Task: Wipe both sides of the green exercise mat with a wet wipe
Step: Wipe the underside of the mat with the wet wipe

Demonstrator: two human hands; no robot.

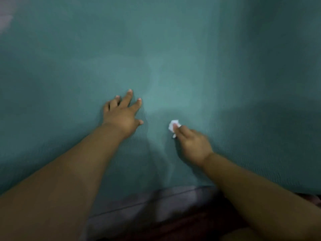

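From the head view I see the mat (173, 58) filling nearly the whole frame, its near edge against the floor (147, 206). My left hand (122, 115) lies flat on it, fingers (127, 97) spread. My right hand (192, 143) sits just beside, fingers curled, pinching a crumpled white wipe (173, 126) against the mat.

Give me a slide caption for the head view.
Left hand rests spread on green mat; right hand holds white wipe.

Single head-worn wide-angle view, facing forward and down, close over the mat (173, 58), both forearms entering from below
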